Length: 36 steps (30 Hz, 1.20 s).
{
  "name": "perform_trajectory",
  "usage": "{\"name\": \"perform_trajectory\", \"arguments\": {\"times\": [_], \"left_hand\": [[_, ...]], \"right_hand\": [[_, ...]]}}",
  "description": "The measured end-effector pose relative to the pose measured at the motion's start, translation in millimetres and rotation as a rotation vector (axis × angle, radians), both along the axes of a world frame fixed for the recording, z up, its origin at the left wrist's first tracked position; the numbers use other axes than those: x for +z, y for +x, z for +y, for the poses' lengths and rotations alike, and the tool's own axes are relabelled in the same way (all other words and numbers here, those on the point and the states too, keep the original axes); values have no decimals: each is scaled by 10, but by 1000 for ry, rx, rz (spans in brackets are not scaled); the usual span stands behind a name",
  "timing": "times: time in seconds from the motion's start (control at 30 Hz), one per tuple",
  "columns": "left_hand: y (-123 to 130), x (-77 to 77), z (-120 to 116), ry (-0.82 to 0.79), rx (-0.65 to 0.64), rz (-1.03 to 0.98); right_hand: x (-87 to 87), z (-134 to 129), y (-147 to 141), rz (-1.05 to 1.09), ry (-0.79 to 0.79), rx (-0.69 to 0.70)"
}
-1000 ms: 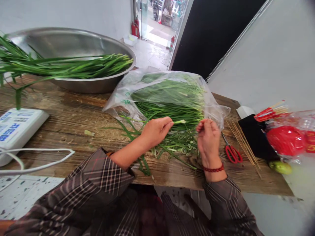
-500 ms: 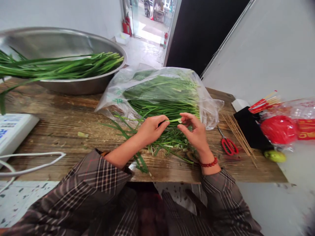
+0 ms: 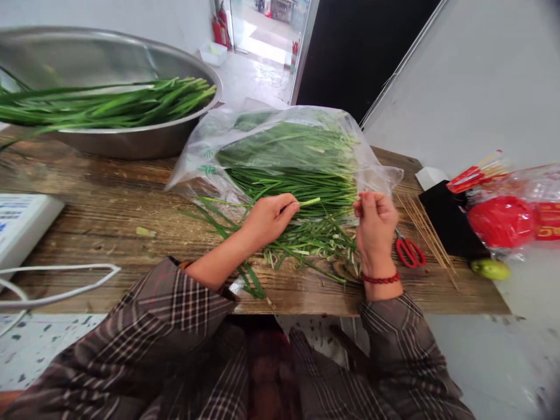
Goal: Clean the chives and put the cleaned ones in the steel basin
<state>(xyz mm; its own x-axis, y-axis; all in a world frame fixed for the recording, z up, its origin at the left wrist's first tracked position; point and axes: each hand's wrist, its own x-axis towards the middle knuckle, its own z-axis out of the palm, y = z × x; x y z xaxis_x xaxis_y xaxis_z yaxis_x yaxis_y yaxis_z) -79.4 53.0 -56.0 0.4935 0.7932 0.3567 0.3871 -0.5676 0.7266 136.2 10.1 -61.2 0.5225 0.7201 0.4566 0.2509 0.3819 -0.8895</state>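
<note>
My left hand [image 3: 271, 219] is closed around a garlic chive [image 3: 311, 202], whose pale stem end sticks out to the right of the fingers. To the right, apart from that stem, my right hand [image 3: 377, 224] is pinched shut; whatever sits between its fingertips is too small to make out. Behind both hands lies a clear plastic bag [image 3: 188, 166] with a thick bunch of garlic chives [image 3: 301, 186] showing at its open side. Loose chive trimmings [image 3: 315, 245] are heaped on the wooden table [image 3: 144, 204] between my hands. Red-handled scissors [image 3: 410, 252] lie just right of my right hand.
A steel basin [image 3: 140, 140] holding long chives [image 3: 131, 105] stands at the back left. Left, there is a white scale [image 3: 26, 227] and a white cable [image 3: 87, 268]. Wooden skewers [image 3: 429, 239], a black box [image 3: 450, 219] and a red plastic bundle [image 3: 501, 221] occupy the right.
My right hand has moved right, away from the chive's stem end, and its fingers have closed into a pinch. My left hand still holds the chive. The view has tipped slightly downward.
</note>
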Motion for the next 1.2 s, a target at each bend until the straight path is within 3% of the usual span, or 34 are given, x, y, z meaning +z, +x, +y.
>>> {"name": "perform_trajectory", "arguments": {"times": [0.17,0.33,0.57,0.7,0.87,0.97,1.03,1.13,1.2], "left_hand": [[-6,33,32,-10,65,-56],[-12,14,80,-5,83,-66],[-11,-21,123,-10,152,-125],[-7,-4,119,-5,189,-159],[-2,6,73,-31,83,-102],[1,-10,59,-61,30,-62],[3,-21,60,-65,29,-54],[3,-30,68,-54,41,-66],[3,-33,71,-46,46,-79]], "right_hand": [[2,23,183,-128,-1,-132],[-48,-18,231,-330,-87,-111],[-23,-417,323,-790,-226,88],[-107,-673,125,-963,-334,229],[-94,-805,-309,-1002,-349,501],[21,-764,-365,-920,-289,613],[97,-687,-255,-827,-252,528],[155,-495,53,-718,-238,212],[147,-322,270,-715,-262,83]]}}
